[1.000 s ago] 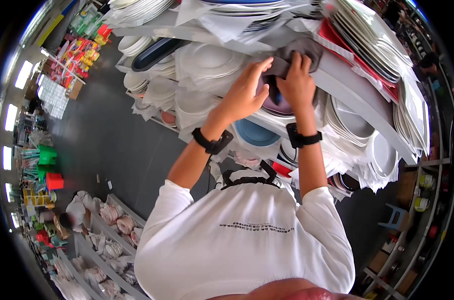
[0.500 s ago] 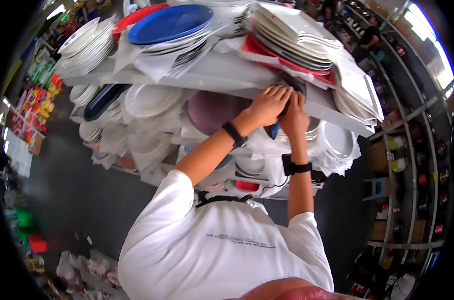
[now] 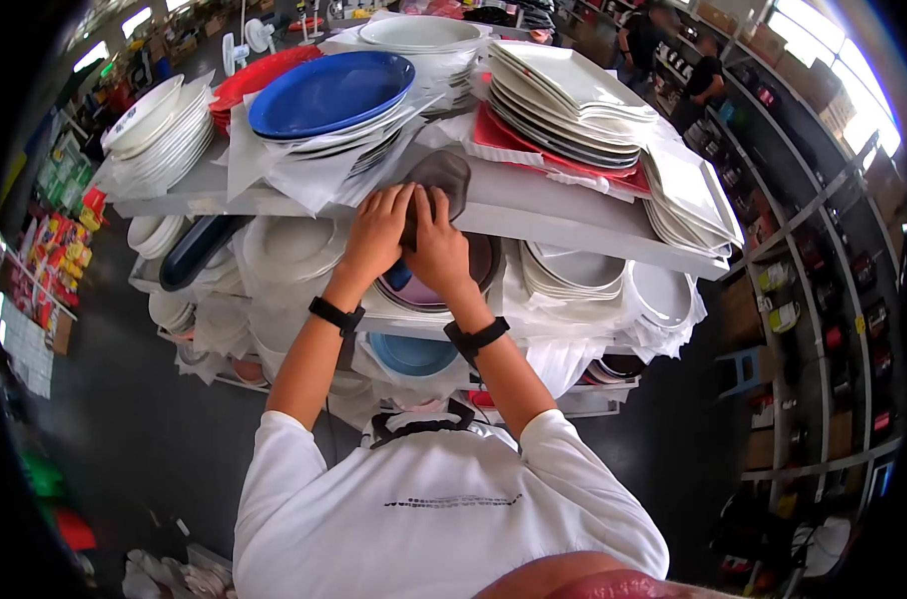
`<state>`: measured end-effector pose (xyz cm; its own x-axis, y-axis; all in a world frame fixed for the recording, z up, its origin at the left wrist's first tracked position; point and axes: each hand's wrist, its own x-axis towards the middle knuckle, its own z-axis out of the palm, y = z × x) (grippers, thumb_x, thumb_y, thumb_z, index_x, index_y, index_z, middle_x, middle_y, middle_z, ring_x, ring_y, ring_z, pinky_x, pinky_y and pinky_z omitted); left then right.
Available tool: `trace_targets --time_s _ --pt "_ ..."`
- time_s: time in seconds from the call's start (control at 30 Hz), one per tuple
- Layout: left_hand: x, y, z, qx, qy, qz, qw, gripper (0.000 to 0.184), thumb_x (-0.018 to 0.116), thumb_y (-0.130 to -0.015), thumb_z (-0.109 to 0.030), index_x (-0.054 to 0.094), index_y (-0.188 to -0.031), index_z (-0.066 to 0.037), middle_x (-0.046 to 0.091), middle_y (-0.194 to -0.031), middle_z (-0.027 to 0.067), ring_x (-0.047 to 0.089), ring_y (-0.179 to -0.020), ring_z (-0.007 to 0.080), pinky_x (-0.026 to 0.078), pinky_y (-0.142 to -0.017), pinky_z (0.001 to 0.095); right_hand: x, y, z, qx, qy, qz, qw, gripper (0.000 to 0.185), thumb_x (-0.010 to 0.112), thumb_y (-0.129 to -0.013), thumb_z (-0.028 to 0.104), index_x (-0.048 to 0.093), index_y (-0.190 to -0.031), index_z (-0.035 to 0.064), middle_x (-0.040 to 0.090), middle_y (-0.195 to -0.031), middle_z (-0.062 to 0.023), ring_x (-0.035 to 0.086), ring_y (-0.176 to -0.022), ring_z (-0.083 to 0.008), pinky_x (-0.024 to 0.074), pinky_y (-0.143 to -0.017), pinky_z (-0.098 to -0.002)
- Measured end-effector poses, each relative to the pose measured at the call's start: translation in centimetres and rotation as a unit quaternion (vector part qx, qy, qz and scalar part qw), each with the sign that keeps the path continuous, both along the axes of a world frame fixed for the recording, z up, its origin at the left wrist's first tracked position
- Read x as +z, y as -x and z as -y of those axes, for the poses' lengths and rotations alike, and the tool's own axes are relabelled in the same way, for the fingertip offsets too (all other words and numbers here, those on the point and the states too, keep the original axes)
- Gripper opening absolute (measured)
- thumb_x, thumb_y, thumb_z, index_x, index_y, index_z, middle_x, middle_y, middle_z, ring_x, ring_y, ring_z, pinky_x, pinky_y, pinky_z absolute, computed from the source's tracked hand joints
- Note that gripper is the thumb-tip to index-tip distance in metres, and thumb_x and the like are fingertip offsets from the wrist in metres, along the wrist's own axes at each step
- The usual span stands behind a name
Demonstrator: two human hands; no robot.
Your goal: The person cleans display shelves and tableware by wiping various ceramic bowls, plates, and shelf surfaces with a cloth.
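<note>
A dark grey-brown item (image 3: 441, 178), perhaps a cap or cloth, lies over the edge of the upper shelf (image 3: 533, 208). My left hand (image 3: 378, 232) and my right hand (image 3: 438, 245) are side by side on it, fingers curled round its lower part. Something small and blue shows just below my hands, too hidden to name. Under them, on the shelf below, sits a purple plate (image 3: 483, 265), partly covered by my hands. Left of the hands, a blue oval plate (image 3: 331, 94) tops a paper-lined stack.
White square plates (image 3: 573, 75) are stacked at the right of the upper shelf, bowls (image 3: 149, 115) at its left. A dark long dish (image 3: 199, 252) juts out below. Two people (image 3: 698, 85) stand far back right, near tall racks. A blue stool (image 3: 743, 371) stands right.
Both hands have moved left along the shelf edge with the dark item, which now shows above the fingers. The view has shifted to bring more of the upper shelf and room into sight.
</note>
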<state>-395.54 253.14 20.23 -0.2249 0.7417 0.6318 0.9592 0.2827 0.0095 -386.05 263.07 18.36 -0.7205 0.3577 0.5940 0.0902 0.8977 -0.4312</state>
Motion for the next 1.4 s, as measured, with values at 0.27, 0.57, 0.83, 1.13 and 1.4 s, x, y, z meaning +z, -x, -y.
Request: trace_targets --time_s 0.27,0.57,0.83,1.13,1.4 --pt "0.3 -1.7 -4.7 0.125 0.082 -0.065 0.987 0.028 0.064 -0.081 -0.016 0.058 -0.105 -0.002 0.058 -0.103 0.0152 0.056 -0.102 0.0336 0.043 -0.095 0.043 -0.2 -6.1 0.2 0.003 0.009 0.03 1.0 0.09 0.078 -0.072 0.016 0.033 -0.151 0.0081 0.026 -0.16 -0.0163 0.056 -0.122 -0.0404 0.054 -0.092 -0.0419" --pt "-1.4 -7.6 -12.3 -0.032 -0.007 -0.039 0.999 0.063 0.069 -0.071 -0.015 0.051 -0.129 0.003 0.056 -0.109 0.0167 0.054 -0.103 0.0313 0.041 -0.092 0.0408 -5.3 -9.4 0.0 -0.259 0.102 -0.109 0.954 0.088 0.078 -0.077 0.012 0.03 -0.15 0.0033 0.048 -0.136 -0.0245 0.056 -0.12 -0.0407 0.0518 -0.092 -0.0437" --pt "-1.8 -4.7 -9.1 -0.146 -0.03 0.049 0.988 0.068 0.072 -0.064 -0.008 0.051 -0.128 0.002 0.056 -0.112 0.0161 0.054 -0.106 0.0326 0.043 -0.092 0.0419 -7.2 -11.2 -4.3 -0.193 0.448 0.014 0.873 0.027 0.069 -0.093 0.031 0.065 -0.083 0.0065 0.056 -0.062 0.005 0.049 -0.061 -0.0044 0.0342 -0.051 -0.0234" --pt "-0.7 -1.0 -5.7 -0.122 0.005 0.053 0.991 0.075 0.086 -0.059 -0.035 0.054 -0.119 -0.002 0.058 -0.112 0.0136 0.057 -0.108 0.0301 0.043 -0.091 0.0415 1.6 -9.5 -2.6 -0.02 0.48 -0.198 0.855 0.038 0.06 -0.1 0.033 0.068 -0.118 -0.0008 0.07 -0.103 -0.0054 0.061 -0.095 -0.0116 0.045 -0.085 -0.0271" --pt "0.9 4.2 -6.4 -0.232 0.125 0.024 0.964 0.106 0.068 -0.066 -0.079 0.053 -0.129 0.005 0.054 -0.133 0.0236 0.053 -0.124 0.0381 0.044 -0.101 0.0499 0.7 -3.6 -6.2 -0.199 -0.112 0.048 0.972 0.034 0.067 -0.085 0.021 0.06 -0.108 -0.0035 0.06 -0.107 -0.0239 0.056 -0.105 -0.0461 0.0457 -0.097 -0.0426"
